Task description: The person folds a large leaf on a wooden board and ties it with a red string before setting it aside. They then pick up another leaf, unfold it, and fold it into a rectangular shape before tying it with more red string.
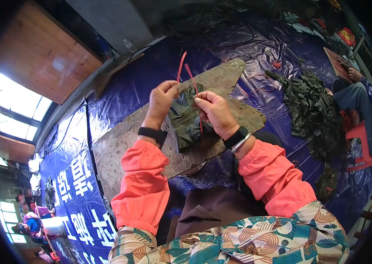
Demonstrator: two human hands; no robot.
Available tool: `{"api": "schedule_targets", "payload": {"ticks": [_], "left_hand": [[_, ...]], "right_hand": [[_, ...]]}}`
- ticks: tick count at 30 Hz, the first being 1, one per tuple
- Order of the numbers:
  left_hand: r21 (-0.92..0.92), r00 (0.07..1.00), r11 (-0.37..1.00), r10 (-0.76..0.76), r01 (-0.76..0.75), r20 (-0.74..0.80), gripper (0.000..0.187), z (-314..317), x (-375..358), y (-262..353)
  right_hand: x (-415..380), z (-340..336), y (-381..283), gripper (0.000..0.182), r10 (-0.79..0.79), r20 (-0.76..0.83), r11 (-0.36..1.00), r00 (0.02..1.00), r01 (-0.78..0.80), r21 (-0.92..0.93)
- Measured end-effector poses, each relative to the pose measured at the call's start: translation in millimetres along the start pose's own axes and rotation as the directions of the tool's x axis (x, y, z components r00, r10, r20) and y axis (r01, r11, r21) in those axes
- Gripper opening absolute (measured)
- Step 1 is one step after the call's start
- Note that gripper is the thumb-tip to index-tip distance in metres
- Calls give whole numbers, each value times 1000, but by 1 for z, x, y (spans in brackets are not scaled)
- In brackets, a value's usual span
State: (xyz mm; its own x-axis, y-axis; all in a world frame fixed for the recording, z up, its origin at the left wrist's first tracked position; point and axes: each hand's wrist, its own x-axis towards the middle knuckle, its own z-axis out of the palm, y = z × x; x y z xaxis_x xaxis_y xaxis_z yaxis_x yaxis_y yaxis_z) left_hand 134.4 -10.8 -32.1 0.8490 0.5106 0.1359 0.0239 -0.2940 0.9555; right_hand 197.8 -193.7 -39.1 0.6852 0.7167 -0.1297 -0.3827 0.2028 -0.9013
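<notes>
My left hand point(164, 97) pinches a red plastic strip point(181, 65), whose free end points up past the fingers. My right hand point(213, 109) is closed on a red strip too, with one end point(188, 70) rising above it and another hanging below. Whether both are one strip I cannot tell. Under and between the hands lies a dark green leaf bundle point(186, 128), flat on a worn wooden board point(137, 140). Parts of the bundle are hidden by my hands.
Blue tarp point(71, 154) with white characters spreads around the board. A heap of dark leaves point(310, 105) lies at the right, beside a person point(356, 99) near a red stool point(363, 143). Other people point(32, 224) are at the far left. A plastic bottle point(129, 45) stands at the back.
</notes>
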Motion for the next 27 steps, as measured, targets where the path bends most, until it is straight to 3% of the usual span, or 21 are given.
{"api": "schedule_targets", "payload": {"ticks": [2, 4, 6, 7, 9, 10, 12, 14, 16, 18, 21, 22, 23, 24, 25, 27], "left_hand": [[75, 999, 996, -43, 41, 23, 17, 5, -11, 3], [243, 993, 968, 37, -64, 114, 17, 7, -16, 2], [265, 992, 961, 52, -80, 112, 17, 8, -23, 3], [302, 988, 944, 102, -134, 119, 17, 8, -25, 6], [339, 980, 922, 152, -186, 127, 17, 7, -28, 7], [358, 978, 914, 151, -193, 141, 17, 7, -29, 7], [378, 977, 904, 149, -198, 155, 17, 6, -32, 7], [481, 908, 770, 354, -419, 223, 16, 5, -35, 10], [526, 928, 765, 330, -371, 175, 16, 7, -35, 13], [568, 944, 758, 304, -320, 126, 15, 8, -32, 15], [474, 940, 852, 316, -221, -130, 13, 6, -10, 13], [474, 940, 853, 315, -220, -131, 13, 5, -2, 13], [480, 940, 862, 282, -162, -189, 13, 4, 5, 13], [483, 936, 869, 250, -105, -247, 13, 2, 12, 12], [499, 925, 862, 257, -89, -279, 13, 0, 21, 7], [470, 917, 882, 218, -38, -334, 13, -5, 37, 7]], "right_hand": [[1, 2, 3, 10, -82, -7, 991, 997, 81, -102], [4, 0, 10, 10, -160, -6, 966, 987, 155, -206], [7, 0, 14, 9, -430, 4, 776, 903, 371, -510], [5, 1, 11, 9, -432, 5, 776, 902, 375, -507], [1, 0, 5, 8, -584, 61, 547, 810, 447, -708], [1, -1, 6, 8, -584, 61, 547, 809, 449, -707], [1, -2, 5, 7, -699, 169, 386, 695, 566, -728], [-2, 0, 1, 7, -738, 203, 312, 644, 591, -744], [-3, 1, 0, 7, -772, 238, 235, 590, 612, -755], [-4, 1, 5, 8, -703, 223, 272, 676, 545, -793], [6, -8, 23, 14, -658, 196, 313, 727, 501, -807], [7, -8, 26, 14, -657, 196, 313, 728, 500, -807], [9, -7, 29, 12, -416, 72, 575, 907, 324, -751], [10, -6, 30, 10, -115, -13, 756, 993, 79, -649], [9, -4, 27, 10, -115, -14, 756, 993, 78, -650], [7, 0, 22, 8, 123, -13, 904, 992, -117, -411]]}}
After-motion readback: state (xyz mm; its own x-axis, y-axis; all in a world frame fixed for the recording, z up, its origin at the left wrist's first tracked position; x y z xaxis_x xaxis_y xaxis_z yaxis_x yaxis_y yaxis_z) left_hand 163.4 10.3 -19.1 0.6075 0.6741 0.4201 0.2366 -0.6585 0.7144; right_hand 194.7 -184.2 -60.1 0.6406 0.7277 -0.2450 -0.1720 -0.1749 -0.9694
